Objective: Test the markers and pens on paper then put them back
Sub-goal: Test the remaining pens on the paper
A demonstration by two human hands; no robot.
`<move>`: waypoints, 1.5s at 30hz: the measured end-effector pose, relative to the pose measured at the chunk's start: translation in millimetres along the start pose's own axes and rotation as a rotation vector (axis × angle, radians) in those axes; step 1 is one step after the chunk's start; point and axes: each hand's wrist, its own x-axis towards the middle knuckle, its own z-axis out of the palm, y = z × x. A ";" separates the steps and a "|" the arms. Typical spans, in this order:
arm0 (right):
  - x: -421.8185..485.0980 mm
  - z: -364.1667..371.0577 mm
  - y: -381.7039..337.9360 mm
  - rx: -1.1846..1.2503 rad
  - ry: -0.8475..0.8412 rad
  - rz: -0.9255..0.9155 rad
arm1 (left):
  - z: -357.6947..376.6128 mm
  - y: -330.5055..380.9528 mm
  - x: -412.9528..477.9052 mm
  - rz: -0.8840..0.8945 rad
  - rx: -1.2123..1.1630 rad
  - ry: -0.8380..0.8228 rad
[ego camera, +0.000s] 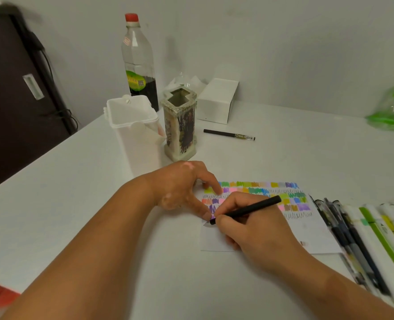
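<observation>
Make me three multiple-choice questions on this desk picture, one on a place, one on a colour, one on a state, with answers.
1. The lone black pen lies:
A. before the white box
B. inside the bottle
C. under the paper

2. The bottle cap is:
A. blue
B. red
C. green

3. The ceramic holder is:
A. tipped over
B. upright, no pens showing
C. packed with pens

Answers: A, the pen rests on the table in front of the box; B, the cap shows red; C is wrong, so B, it stands with nothing poking out of its open mouth.
</observation>
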 end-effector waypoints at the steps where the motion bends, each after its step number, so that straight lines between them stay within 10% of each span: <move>1: -0.2 0.1 0.1 -0.004 0.002 -0.009 | 0.1 0.4 -0.2 -0.003 0.005 -0.003; 26: -1.9 -8.4 6.1 0.013 0.178 -0.051 | -0.3 -1.6 -1.5 -0.021 -0.031 -0.005; 33: 8.7 -43.9 12.2 0.397 0.327 -0.025 | 6.5 1.7 6.3 -0.066 -0.542 0.304; 45: 9.9 -59.2 11.1 0.590 0.340 -0.063 | 19.9 20.2 8.6 0.114 -0.731 0.209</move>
